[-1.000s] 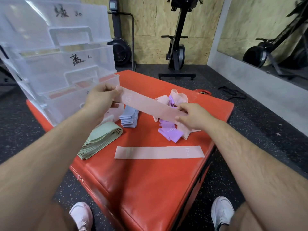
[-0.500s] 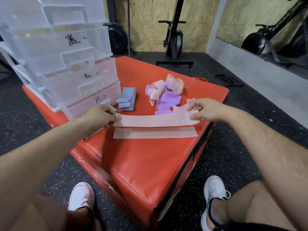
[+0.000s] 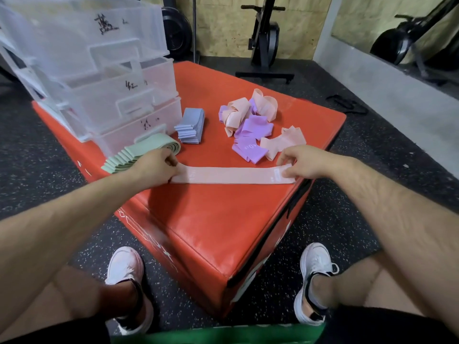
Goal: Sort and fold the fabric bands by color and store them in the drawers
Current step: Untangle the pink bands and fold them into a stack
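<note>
**Pinching both ends**

The red box (image 3: pixel 211 219) carries drawers (image 3: pixel 99 78) at its far left. A pink band (image 3: pixel 231 175) lies flat across its middle. The left hand (image 3: pixel 154 165) fingers pinch its left end, the right hand (image 3: pixel 303 162) fingers its right end.

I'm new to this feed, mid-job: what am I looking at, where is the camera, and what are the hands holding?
There is no machine here: a person works with bare hands. The single camera sits on their head and looks down, so the forearms enter from below. The left hand and right hand each pinch one end of a pink band, which is stretched flat on the orange padded box. Also on the box are a clear drawer unit, a folded green stack, a folded blue stack, and a loose pile of pink and purple bands not yet sorted.
</note>
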`<state>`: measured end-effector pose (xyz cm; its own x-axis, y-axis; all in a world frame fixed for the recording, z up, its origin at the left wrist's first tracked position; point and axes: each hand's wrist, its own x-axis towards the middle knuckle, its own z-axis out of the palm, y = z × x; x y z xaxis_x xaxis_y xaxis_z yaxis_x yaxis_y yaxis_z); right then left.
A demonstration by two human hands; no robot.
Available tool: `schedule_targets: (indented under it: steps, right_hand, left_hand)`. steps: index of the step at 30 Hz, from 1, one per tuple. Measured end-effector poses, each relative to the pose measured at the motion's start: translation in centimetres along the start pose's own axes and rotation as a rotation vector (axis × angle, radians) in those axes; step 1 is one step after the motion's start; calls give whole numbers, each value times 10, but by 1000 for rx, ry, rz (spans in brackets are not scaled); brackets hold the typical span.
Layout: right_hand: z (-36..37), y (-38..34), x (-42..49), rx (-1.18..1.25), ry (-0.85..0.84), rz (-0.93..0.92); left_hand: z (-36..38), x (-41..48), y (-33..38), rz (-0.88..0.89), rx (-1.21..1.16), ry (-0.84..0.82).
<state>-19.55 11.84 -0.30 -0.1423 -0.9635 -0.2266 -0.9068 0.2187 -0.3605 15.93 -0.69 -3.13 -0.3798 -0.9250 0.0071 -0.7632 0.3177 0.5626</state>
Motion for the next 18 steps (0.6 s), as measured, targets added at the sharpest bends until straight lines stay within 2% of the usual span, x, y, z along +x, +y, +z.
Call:
schedule_targets:
  steps: [3, 7, 12, 15, 18]
  right_hand:
    - [0, -1, -1, -54, -18, -23]
    - [-3, -3, -1, -134, 10, -93]
    - [-3, -5, -5, -124, -50, -58]
    - [-9, -7, -6, -130, -14, -76]
    - [-12, -5, -3, -155, 38, -76]
  left_hand:
    - [1, 3, -3, 66, 29, 20]
    - [2, 4, -4, 274, 155, 8]
    - [4, 4, -2, 293, 240, -6]
    - [3, 4, 9, 278, 265, -14]
    - [7, 13, 27, 361, 272, 23]
